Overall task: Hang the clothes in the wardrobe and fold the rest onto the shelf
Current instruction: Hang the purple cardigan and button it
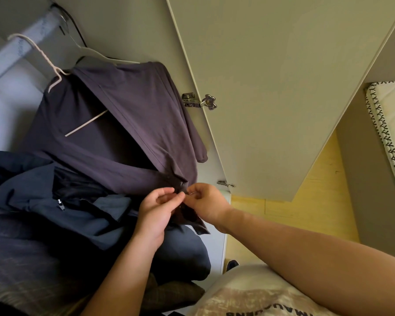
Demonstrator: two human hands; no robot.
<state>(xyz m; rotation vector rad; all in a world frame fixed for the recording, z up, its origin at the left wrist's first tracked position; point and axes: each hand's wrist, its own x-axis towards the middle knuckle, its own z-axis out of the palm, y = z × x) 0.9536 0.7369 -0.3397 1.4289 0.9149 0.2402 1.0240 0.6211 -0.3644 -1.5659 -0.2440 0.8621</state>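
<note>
Pinching the front edges of a dark purple shirt (123,106) between curled fingers and thumbs, a person's left hand (156,210) and right hand (206,201) meet at its lower front, inside the open wardrobe. The shirt hangs on a white hanger (85,123). Its length runs from the hook on the rail (25,45), upper left in the view, down to the hem at the hands. Navy jackets (55,215) crowd just beside it, left; the wardrobe door (271,87) stands open, right.
</note>
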